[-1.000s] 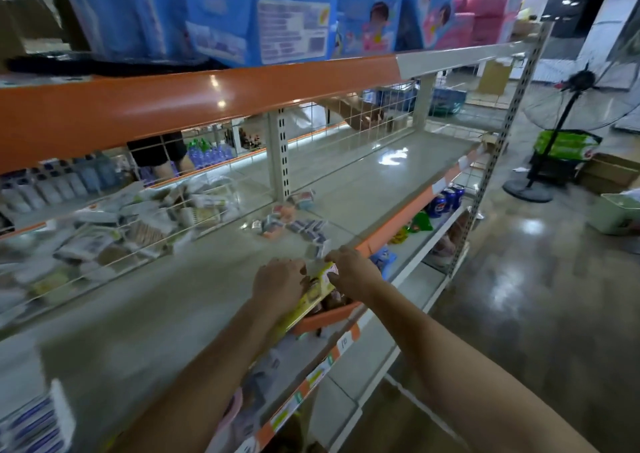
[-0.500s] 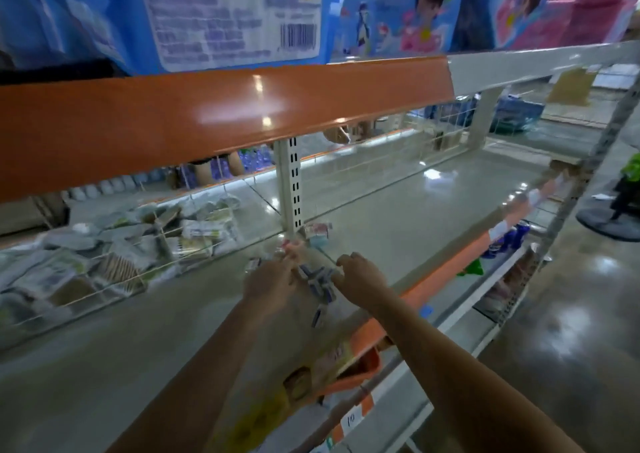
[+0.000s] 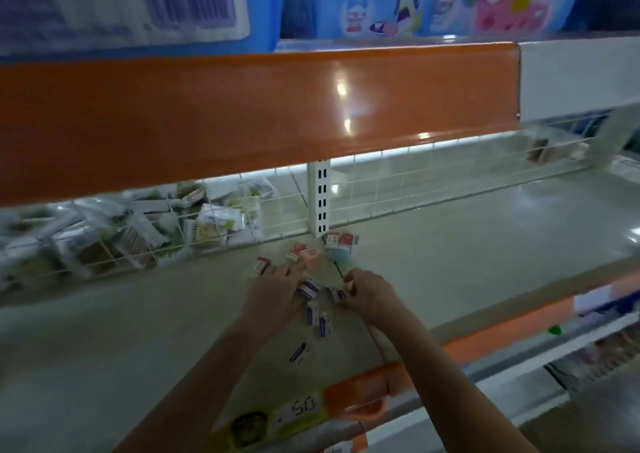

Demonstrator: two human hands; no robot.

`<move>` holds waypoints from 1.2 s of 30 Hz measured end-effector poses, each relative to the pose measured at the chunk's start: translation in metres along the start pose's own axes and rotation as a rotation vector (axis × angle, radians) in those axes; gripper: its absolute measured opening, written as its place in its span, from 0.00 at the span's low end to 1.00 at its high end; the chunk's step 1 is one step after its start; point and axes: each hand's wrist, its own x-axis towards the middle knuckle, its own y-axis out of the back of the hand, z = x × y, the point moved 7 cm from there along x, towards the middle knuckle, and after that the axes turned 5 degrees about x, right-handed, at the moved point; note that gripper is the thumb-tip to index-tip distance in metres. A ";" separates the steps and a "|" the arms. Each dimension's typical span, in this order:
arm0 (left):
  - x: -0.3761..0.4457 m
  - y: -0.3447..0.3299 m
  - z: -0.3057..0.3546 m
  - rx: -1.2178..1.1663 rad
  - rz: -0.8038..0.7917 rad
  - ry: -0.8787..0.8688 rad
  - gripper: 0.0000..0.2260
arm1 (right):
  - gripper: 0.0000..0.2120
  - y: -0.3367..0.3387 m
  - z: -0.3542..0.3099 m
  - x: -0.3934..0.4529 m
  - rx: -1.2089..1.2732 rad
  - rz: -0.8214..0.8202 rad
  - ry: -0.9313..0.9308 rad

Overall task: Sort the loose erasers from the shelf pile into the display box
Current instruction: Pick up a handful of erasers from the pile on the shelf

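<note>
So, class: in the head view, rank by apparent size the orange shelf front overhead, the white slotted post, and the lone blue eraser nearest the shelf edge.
1. Orange shelf front, though nearness to the camera inflates it.
2. White slotted post.
3. Lone blue eraser.

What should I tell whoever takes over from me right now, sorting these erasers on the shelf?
Left hand: fingers spread flat over the loose erasers, gripping nothing clearly.
Right hand: fingers curled at the edge of the pile, apparently pinching an eraser; blurred.
Purple-and-white erasers trail toward the shelf edge, one stray eraser nearest. Red-and-white erasers lie by the slotted upright.
The yellow display box sits at the front edge; its contents are out of view.
Left: gather the whole pile into the box.
</note>
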 end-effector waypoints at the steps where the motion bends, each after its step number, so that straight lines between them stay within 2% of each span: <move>1: -0.001 -0.003 0.003 0.057 -0.026 -0.001 0.23 | 0.18 0.001 0.001 0.002 -0.003 -0.015 0.024; 4: -0.001 -0.013 0.005 0.119 -0.131 0.026 0.22 | 0.14 0.002 0.002 0.007 -0.023 -0.044 0.102; 8: -0.009 -0.007 0.004 -0.097 -0.133 0.196 0.25 | 0.11 0.015 -0.003 0.011 -0.071 -0.007 0.232; 10: -0.022 0.001 0.001 -0.209 -0.094 0.308 0.21 | 0.10 0.021 -0.007 0.010 -0.043 0.030 0.311; 13: -0.051 0.011 -0.008 -0.260 -0.039 0.435 0.10 | 0.11 0.021 -0.024 0.006 0.000 0.015 0.411; 16: -0.085 0.021 -0.024 -0.257 0.028 0.536 0.09 | 0.14 0.011 -0.057 -0.008 0.069 -0.050 0.543; 20: -0.133 0.040 -0.050 -0.273 0.096 0.646 0.12 | 0.17 -0.010 -0.107 -0.035 0.016 -0.134 0.730; 26: -0.222 0.073 -0.086 -0.195 0.209 0.778 0.09 | 0.13 -0.044 -0.177 -0.087 0.090 -0.215 0.939; 31: -0.298 0.087 -0.120 -0.208 0.200 0.869 0.10 | 0.14 -0.083 -0.233 -0.132 0.168 -0.277 0.995; 36: -0.374 0.101 -0.152 -0.155 0.210 0.903 0.12 | 0.15 -0.127 -0.289 -0.177 0.172 -0.243 1.037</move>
